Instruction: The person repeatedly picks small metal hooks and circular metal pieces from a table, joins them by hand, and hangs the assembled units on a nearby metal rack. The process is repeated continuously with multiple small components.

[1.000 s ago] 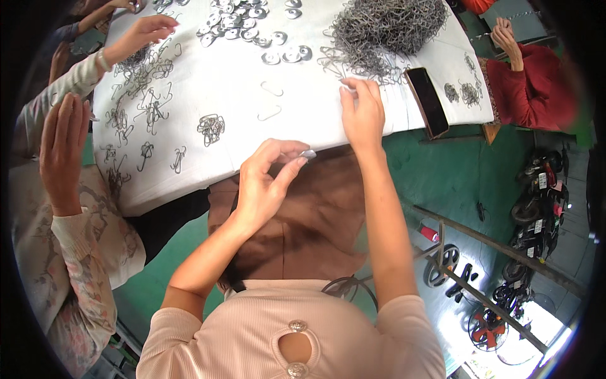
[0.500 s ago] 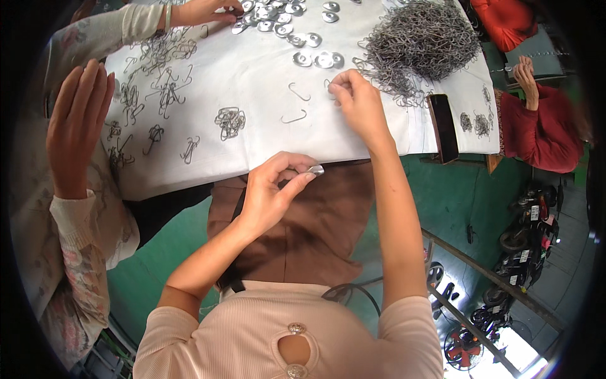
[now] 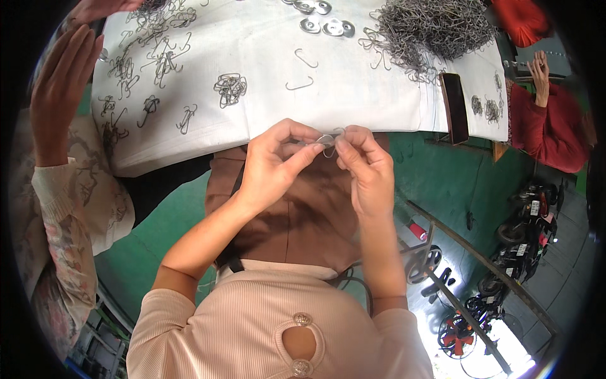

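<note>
My left hand (image 3: pixel 273 161) pinches a small shiny metal disc (image 3: pixel 324 139) between thumb and fingers, just off the table's near edge above my lap. Close against it, my right hand (image 3: pixel 367 167) grips a thin wire hook (image 3: pixel 339 131) whose curved end shows at the disc. The fingertips partly cover both pieces, so I cannot tell whether the hook passes through the disc. On the white-covered table (image 3: pixel 353 101) beyond my hands lie two loose wire hooks, one (image 3: pixel 307 59) farther and one (image 3: pixel 300 84) nearer. Several domed metal discs (image 3: pixel 333 27) rest behind them.
A large heap of wire hooks (image 3: pixel 435 28) sits at the far right, near a dark phone (image 3: pixel 454 107) by the edge. Small hook bundles (image 3: pixel 230 90) lie left. A co-worker's raised hand (image 3: pixel 62 95) is at the left; a person in red (image 3: pixel 549 123) sits right.
My right hand has come back from the table to my left hand, bringing a hook to the disc. The co-worker's far hand has moved left, away from the discs. The view has shifted slightly.
</note>
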A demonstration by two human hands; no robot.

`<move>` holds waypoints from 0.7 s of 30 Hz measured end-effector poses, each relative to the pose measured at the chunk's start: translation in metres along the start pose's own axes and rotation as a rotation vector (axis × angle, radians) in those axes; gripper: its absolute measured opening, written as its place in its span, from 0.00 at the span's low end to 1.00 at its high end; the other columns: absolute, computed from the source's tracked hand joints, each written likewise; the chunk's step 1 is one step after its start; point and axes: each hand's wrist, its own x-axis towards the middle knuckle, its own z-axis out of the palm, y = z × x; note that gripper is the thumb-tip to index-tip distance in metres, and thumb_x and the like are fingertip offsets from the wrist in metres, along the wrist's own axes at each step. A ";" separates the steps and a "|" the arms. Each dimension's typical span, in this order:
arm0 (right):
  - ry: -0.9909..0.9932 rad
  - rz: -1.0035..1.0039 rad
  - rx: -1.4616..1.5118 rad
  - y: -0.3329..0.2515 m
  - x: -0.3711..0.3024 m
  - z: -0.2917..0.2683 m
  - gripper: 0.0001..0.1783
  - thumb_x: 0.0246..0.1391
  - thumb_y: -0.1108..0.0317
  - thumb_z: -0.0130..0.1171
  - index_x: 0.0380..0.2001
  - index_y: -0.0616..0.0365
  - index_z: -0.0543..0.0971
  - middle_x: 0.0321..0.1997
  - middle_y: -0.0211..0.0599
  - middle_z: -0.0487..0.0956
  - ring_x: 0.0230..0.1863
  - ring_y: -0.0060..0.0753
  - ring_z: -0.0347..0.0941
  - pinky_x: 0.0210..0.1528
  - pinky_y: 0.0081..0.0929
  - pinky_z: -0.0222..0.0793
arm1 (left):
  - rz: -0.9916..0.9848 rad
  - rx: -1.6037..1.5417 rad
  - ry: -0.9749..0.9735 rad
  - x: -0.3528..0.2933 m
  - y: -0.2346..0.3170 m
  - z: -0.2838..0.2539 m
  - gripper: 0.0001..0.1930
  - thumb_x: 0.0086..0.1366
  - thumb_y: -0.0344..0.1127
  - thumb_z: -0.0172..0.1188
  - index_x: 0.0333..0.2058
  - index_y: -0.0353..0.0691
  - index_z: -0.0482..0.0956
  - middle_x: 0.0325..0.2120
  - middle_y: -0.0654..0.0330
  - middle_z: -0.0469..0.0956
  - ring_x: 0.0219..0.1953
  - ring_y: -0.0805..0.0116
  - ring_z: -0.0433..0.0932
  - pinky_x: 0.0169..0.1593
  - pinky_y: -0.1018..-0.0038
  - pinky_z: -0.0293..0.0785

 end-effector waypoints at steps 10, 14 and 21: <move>0.161 -0.474 -0.245 0.020 -0.013 0.012 0.05 0.51 0.76 0.64 0.31 0.61 0.78 0.43 0.32 0.68 0.37 0.20 0.64 0.37 0.17 0.63 | 0.503 0.606 0.088 0.066 0.003 -0.018 0.07 0.59 0.30 0.61 0.35 0.35 0.81 0.33 0.53 0.80 0.33 0.60 0.80 0.38 0.70 0.75; 0.166 -0.500 -0.317 0.023 -0.015 0.008 0.06 0.49 0.76 0.65 0.31 0.60 0.79 0.42 0.33 0.68 0.35 0.21 0.65 0.37 0.17 0.64 | 0.766 1.016 0.196 0.162 -0.016 -0.035 0.12 0.59 0.35 0.61 0.40 0.39 0.81 0.41 0.52 0.78 0.41 0.55 0.75 0.47 0.65 0.72; 0.188 -0.522 -0.348 0.023 -0.018 0.010 0.05 0.48 0.75 0.66 0.30 0.60 0.80 0.39 0.33 0.70 0.34 0.24 0.67 0.36 0.20 0.66 | 0.565 0.970 0.138 0.197 0.000 -0.032 0.11 0.58 0.36 0.62 0.37 0.38 0.82 0.33 0.54 0.82 0.37 0.56 0.79 0.41 0.65 0.75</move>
